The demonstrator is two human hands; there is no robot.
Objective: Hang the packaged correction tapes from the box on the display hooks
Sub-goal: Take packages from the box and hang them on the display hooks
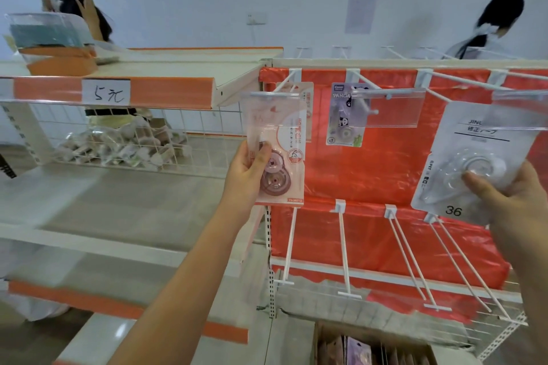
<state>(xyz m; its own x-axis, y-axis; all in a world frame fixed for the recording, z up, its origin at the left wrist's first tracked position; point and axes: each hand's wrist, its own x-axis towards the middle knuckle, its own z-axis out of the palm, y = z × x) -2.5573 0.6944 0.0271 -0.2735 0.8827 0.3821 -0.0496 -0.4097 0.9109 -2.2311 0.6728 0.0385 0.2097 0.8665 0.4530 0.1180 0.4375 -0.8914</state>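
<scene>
My left hand (247,166) grips a pink packaged correction tape (278,151) by its left edge and holds it up at the leftmost upper display hook (283,84), where another pink pack hangs behind it. My right hand (510,201) grips a white packaged correction tape (471,163) marked 36, raised in front of the right upper hooks (462,80). A purple panda pack (345,115) hangs on the second upper hook. The cardboard box (370,347) with more packs sits at the bottom edge.
A lower row of white hooks (344,249) juts out from the orange back panel (370,163). To the left stands a shelf unit (166,83) with a wire basket (124,142) of packets. Two people stand behind the shelving.
</scene>
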